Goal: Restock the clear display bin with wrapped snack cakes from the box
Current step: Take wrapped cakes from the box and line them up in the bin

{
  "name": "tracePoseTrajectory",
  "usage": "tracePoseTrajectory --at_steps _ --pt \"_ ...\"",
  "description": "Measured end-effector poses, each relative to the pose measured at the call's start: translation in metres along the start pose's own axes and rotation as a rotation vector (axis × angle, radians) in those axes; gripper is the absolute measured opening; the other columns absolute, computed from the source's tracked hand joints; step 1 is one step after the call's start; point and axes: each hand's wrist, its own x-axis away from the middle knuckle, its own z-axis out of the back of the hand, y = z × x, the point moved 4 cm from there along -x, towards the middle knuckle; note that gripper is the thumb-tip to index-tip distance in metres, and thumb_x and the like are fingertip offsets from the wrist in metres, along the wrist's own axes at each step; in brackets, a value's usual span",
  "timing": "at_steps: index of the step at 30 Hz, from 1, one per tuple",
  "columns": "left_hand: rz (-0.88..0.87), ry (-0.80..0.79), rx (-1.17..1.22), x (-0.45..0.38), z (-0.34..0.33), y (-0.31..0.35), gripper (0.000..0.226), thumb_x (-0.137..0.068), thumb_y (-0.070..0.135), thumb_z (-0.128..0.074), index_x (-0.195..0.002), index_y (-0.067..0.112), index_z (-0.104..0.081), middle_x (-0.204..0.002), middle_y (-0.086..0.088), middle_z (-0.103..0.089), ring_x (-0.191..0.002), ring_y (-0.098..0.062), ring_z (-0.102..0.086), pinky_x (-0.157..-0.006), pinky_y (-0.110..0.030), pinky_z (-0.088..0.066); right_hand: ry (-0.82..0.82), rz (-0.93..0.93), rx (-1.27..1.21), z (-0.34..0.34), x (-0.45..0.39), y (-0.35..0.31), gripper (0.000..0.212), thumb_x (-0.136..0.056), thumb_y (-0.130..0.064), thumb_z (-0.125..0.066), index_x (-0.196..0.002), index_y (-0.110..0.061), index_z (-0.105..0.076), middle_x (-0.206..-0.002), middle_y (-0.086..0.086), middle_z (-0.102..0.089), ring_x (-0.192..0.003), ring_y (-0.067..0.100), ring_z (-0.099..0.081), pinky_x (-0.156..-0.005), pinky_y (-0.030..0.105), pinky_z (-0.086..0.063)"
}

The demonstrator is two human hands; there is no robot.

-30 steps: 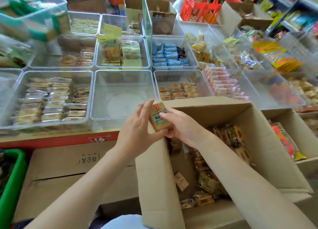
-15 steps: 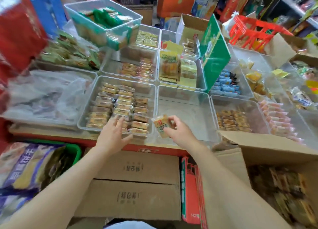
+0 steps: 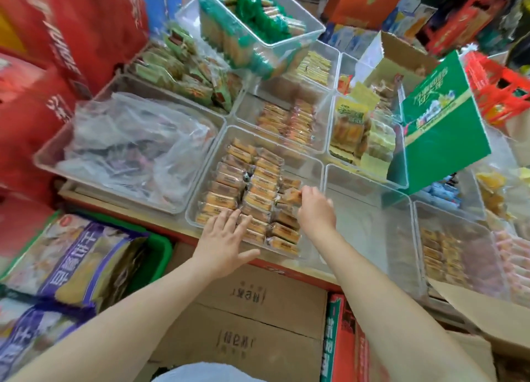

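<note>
Reaching over the bin (image 3: 309, 163) at the frame's centre, the right hand (image 3: 315, 211) pinches a wrapped cake (image 3: 293, 195) at the right end of the rows of cakes (image 3: 252, 180) packed inside. The left hand (image 3: 222, 239) lies flat, fingers straight and spread, on the cakes at the bin's near edge. An empty-looking clear bin (image 3: 370, 209) sits just right. The box (image 3: 484, 310) shows only its flap at lower right.
</note>
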Motion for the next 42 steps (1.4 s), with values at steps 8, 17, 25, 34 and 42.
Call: tracePoseTrajectory --at_steps 8,17,25,34,42 --pt "0.002 -0.018 0.035 0.0 -0.002 -0.001 0.09 -0.093 0.08 -0.027 -0.163 0.032 0.004 -0.171 -0.003 0.005 -0.156 -0.028 0.012 -0.125 -0.048 0.005 -0.295 0.073 0.302 -0.037 -0.02 -0.022 0.03 -0.099 -0.001 -0.043 -0.125 -0.011 -0.053 -0.123 0.009 -0.064 -0.113 0.029 -0.061 -0.092 0.038 -0.042" --pt "-0.007 -0.037 0.034 0.001 0.002 0.001 0.09 -0.093 0.077 -0.034 -0.163 0.031 0.0 -0.171 -0.004 0.004 -0.156 -0.03 0.01 -0.124 -0.048 0.005 -0.309 0.15 0.379 -0.066 0.019 -0.017 0.075 -0.101 0.0 -0.04 -0.158 -0.002 0.009 -0.165 0.024 -0.004 -0.153 0.037 -0.013 -0.121 0.045 -0.026" --pt "-0.007 -0.076 -0.022 0.002 0.004 -0.002 0.089 -0.093 0.069 -0.044 -0.162 0.033 0.0 -0.171 -0.003 0.004 -0.156 -0.028 0.011 -0.124 -0.049 0.004 -0.232 0.229 -0.09 -0.02 0.076 0.006 0.047 -0.098 -0.004 -0.04 -0.143 -0.014 -0.049 -0.14 0.006 -0.051 -0.125 0.028 -0.048 -0.108 0.044 -0.042" --pt "-0.391 0.052 0.198 0.051 -0.009 0.184 0.061 -0.095 0.054 -0.045 -0.144 0.018 -0.053 -0.159 -0.014 -0.038 -0.149 -0.033 -0.031 -0.122 -0.046 -0.023 0.21 0.105 -0.432 0.044 0.196 0.153 0.026 -0.091 -0.012 -0.046 -0.097 -0.014 -0.071 -0.097 0.003 -0.07 -0.087 0.026 -0.065 -0.073 0.038 -0.051" --pt "-0.917 0.157 0.476 0.159 -0.026 0.405 0.033 -0.096 0.041 -0.052 -0.116 0.024 -0.072 -0.119 0.004 -0.065 -0.113 -0.014 -0.057 -0.096 -0.027 -0.042 0.163 -0.24 -0.489 0.036 0.33 0.34 0.024 -0.098 -0.014 -0.045 -0.081 -0.015 -0.062 -0.082 -0.001 -0.063 -0.078 0.018 -0.058 -0.071 0.043 -0.053"
